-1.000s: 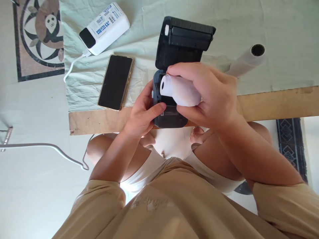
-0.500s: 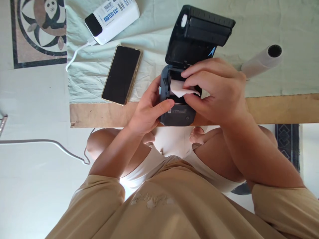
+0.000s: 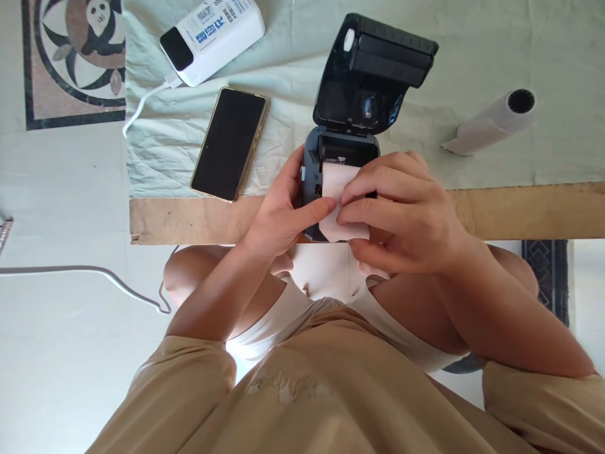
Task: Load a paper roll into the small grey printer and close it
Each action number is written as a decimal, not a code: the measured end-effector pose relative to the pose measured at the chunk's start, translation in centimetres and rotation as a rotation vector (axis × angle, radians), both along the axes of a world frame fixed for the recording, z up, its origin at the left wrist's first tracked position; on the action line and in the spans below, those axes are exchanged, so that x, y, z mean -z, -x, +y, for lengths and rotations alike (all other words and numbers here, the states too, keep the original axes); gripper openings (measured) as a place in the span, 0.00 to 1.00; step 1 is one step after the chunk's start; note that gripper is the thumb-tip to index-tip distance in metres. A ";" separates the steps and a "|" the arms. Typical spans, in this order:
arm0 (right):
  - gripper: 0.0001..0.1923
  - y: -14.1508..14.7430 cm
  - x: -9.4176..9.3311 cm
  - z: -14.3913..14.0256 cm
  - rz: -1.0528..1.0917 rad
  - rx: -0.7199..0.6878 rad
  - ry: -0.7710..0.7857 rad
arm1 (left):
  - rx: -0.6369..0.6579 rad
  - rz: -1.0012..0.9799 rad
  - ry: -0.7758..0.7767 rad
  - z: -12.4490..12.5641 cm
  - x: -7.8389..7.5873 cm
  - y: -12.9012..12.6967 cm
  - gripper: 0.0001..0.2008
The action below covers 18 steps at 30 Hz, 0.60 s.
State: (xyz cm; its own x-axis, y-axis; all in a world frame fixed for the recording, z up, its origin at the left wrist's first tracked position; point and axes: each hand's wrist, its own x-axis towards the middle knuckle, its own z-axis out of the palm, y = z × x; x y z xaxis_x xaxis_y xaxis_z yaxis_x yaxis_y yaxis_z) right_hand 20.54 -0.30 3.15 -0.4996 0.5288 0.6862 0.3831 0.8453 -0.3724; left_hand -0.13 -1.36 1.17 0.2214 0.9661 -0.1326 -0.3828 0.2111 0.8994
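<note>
Power bank label: the white power bank point(image 3: 243, 44) carries a white sticker point(image 3: 215, 22) with bold blue characters and code-like blocks, too blurred to read with certainty.
Printer lettering: small white marks inside the black printer point(image 3: 311, 157), too small to read.
Printer compartment: open, its lid point(image 3: 350, 88) tipped up and back on the hinge; white paper point(image 3: 336, 180) comes out of it and lies over the printer's front part.
White roll: the roll point(image 3: 494, 126) sits apart on the right, its dark hollow end visible.
Left hand: the hand point(image 3: 278, 214) grasps the printer's left side, thumb reaching across onto the paper.
Right hand: the hand point(image 3: 409, 211) grips the paper near its right edge, fingers bent over the top.
Printer's place: at the near wooden edge of the worktop point(image 3: 198, 217), between both hands.
Phone: the phone point(image 3: 230, 144) lies dark-screened on the pale green cloth point(image 3: 472, 57), left of the printer.
</note>
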 end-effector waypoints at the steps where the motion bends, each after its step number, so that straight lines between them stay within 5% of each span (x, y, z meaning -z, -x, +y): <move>1: 0.02 -0.1 0.1 0.2 0.035 -0.017 0.000 | -0.002 0.026 0.019 -0.1 0.0 0.0 0.29; 5: 0.14 -1.3 0.2 1.5 0.317 0.154 -0.015 | -0.038 0.051 0.058 -0.3 0.3 0.2 0.40; 8: 0.23 -2.1 0.2 1.9 0.369 0.312 0.226 | -0.019 0.040 0.057 -0.2 0.8 0.4 0.41; 11: 0.22 -2.2 0.1 2.1 0.376 0.282 0.385 | 0.002 0.030 0.048 0.0 1.0 0.7 0.41; 18: 0.14 -2.0 0.6 2.4 0.268 0.070 0.371 | -0.024 0.030 0.026 -0.1 1.0 0.6 0.34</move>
State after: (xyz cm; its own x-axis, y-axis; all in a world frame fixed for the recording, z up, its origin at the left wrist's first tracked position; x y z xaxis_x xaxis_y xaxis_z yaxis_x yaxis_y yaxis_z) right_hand 22.56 2.09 2.58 -0.2848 0.7892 0.5440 0.2835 0.6115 -0.7387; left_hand -0.73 -1.48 0.16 0.1932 0.9673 -0.1641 -0.3608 0.2255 0.9050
